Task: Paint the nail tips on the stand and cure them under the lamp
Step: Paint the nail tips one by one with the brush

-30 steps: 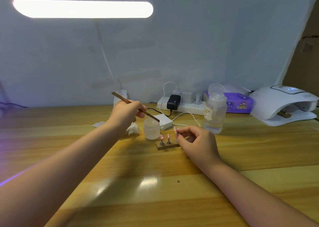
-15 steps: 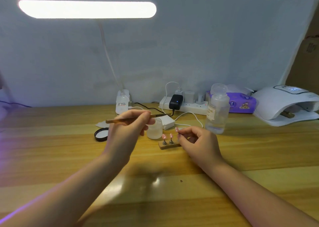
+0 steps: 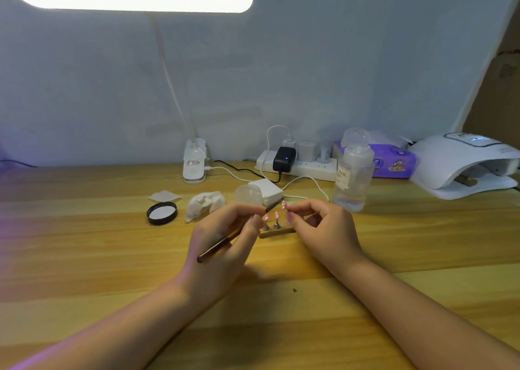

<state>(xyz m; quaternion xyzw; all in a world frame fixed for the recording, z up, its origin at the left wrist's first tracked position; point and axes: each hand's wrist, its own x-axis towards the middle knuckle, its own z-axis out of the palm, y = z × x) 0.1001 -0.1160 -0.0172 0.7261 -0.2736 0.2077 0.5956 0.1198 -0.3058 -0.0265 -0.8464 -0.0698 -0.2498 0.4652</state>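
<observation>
Brush meets nail tip
Left hand (image 3: 222, 240) pinches the brush (image 3: 239, 230); right hand (image 3: 323, 229) pinches a pink nail tip (image 3: 284, 204) — bottle (image 3: 353, 177) label reads "NAIL".

Your pink nail tips (image 3: 277, 215) stand upright on the small wooden stand (image 3: 277, 232), mid-tabletop. Your white curing lamp (image 3: 461, 164) sits at the far right edge.

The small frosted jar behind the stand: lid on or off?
Off. The frosted jar stands open-topped, and a black lid lies upturned on the table to its left.
</observation>
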